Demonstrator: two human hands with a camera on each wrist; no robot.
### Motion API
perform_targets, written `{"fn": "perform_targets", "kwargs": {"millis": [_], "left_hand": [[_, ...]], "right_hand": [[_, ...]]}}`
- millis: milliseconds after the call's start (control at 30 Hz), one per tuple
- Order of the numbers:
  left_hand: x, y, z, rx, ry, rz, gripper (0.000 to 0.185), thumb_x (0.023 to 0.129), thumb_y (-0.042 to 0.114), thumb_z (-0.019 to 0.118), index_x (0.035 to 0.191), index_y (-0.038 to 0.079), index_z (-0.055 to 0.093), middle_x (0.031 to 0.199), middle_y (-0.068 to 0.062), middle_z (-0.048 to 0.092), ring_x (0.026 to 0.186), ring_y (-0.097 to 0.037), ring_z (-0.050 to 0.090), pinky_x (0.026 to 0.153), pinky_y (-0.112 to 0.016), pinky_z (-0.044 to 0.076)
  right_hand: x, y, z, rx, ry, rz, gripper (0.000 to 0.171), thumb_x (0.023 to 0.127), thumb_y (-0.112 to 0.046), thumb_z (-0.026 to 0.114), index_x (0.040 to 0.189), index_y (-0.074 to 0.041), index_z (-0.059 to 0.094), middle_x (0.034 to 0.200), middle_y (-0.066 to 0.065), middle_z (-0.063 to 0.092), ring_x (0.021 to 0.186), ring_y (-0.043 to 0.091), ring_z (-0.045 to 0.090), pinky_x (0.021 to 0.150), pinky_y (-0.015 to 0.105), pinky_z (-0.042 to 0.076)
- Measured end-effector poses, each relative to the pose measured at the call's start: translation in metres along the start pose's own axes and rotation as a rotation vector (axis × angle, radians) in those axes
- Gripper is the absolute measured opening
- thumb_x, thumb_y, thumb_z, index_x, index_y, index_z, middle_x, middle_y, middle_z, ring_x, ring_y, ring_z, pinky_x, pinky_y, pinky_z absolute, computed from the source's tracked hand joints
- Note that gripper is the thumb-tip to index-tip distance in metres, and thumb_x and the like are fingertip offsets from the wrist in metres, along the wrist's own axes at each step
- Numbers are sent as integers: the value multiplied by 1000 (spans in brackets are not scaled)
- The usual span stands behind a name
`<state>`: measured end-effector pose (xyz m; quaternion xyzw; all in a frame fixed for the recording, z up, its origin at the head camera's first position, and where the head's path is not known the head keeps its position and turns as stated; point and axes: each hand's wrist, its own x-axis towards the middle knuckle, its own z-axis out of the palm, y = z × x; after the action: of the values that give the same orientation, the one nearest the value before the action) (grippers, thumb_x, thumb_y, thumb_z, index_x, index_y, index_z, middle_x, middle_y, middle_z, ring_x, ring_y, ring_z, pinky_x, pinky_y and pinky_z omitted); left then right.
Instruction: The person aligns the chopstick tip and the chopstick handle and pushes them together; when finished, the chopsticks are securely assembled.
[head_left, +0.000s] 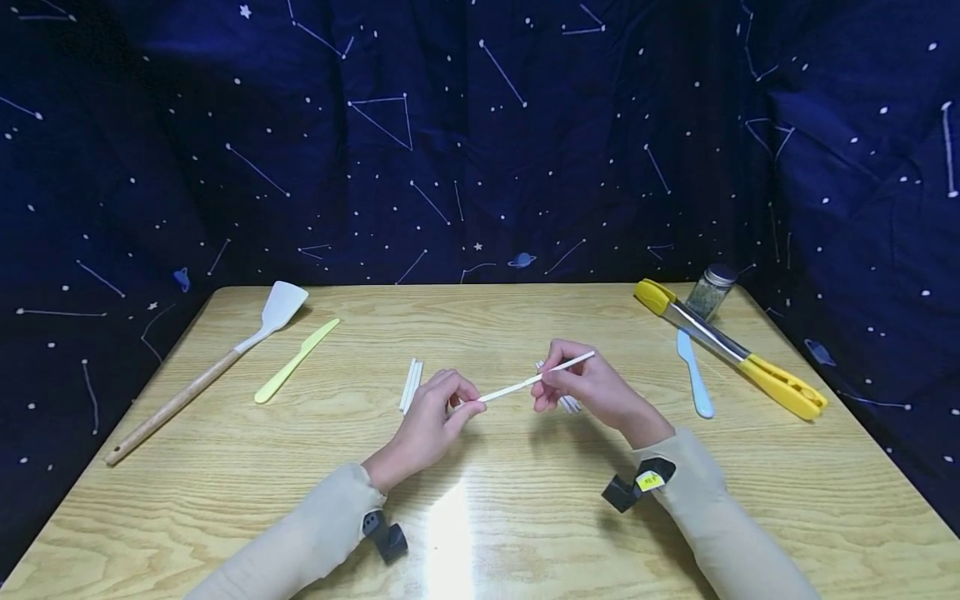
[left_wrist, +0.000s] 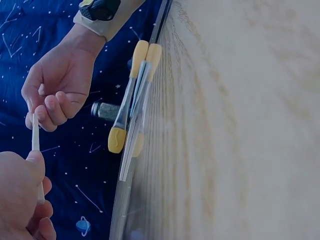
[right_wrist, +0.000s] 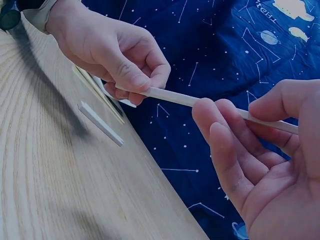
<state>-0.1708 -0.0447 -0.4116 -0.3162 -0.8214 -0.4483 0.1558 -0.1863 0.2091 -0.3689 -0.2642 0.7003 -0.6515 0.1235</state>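
A thin white stick (head_left: 512,389) is held above the middle of the table, slanting up to the right. My left hand (head_left: 429,421) pinches its left end between thumb and fingers. Farther along, my right hand (head_left: 592,390) pinches it too, and the right tip pokes out past the fingers. In the right wrist view the stick (right_wrist: 172,96) spans the gap between both hands. Several similar white sticks (head_left: 409,385) lie on the table just beyond my left hand. More white sticks (head_left: 570,405) lie under my right hand, partly hidden by it.
On the left are a white spatula (head_left: 282,305) with a wooden handle and a yellow knife (head_left: 296,362). At the right lie a light blue knife (head_left: 696,377) and yellow-ended tongs (head_left: 776,383), near a lidded glass jar (head_left: 708,292). A dark starry cloth (head_left: 465,208) hangs behind the wooden table.
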Motion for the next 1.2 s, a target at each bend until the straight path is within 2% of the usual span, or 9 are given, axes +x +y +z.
{"fn": "perform_targets", "kwargs": {"millis": [233,467,567,800,1033,1200], "left_hand": [[1,1,0,4,-2,-6,9,85,9,71,87,6,63,78,0,60,72,-9,48,62,-21,44],[2,3,-1,15,-11,19,9,85,7,70,85,4,62,77,0,58,72,-10,48,61,-21,44],[2,2,-2,12,-11,35,9,85,6,70,84,4,62,76,-1,57,70,-9,47,60,-20,43],[5,3,-6,16,21,63,10,84,5,71,82,3,62,74,-2,56,69,-8,45,59,-20,41],[7,2,-7,18,30,44,10,83,7,73,83,4,64,74,-1,58,67,-9,46,57,-20,40],[9,1,-10,0,-13,10,10,83,10,75,84,6,66,73,0,59,66,-7,47,57,-20,42]], "right_hand": [[1,4,2,40,11,30,16,96,1,48,86,-9,53,79,1,70,69,13,70,63,23,56],[1,9,3,168,-46,-25,22,95,6,45,85,-12,54,81,1,71,70,13,71,64,22,56],[1,11,5,186,-59,-44,24,94,7,44,83,-12,53,81,0,71,71,13,71,64,23,56],[3,13,10,207,-8,10,25,95,6,44,80,-12,52,80,1,70,71,13,70,66,24,56],[6,12,9,203,26,15,24,95,5,42,81,-11,52,78,2,69,69,13,69,63,23,54],[7,13,8,248,20,0,22,96,5,42,85,-10,54,78,2,67,67,12,67,62,21,53]]}}
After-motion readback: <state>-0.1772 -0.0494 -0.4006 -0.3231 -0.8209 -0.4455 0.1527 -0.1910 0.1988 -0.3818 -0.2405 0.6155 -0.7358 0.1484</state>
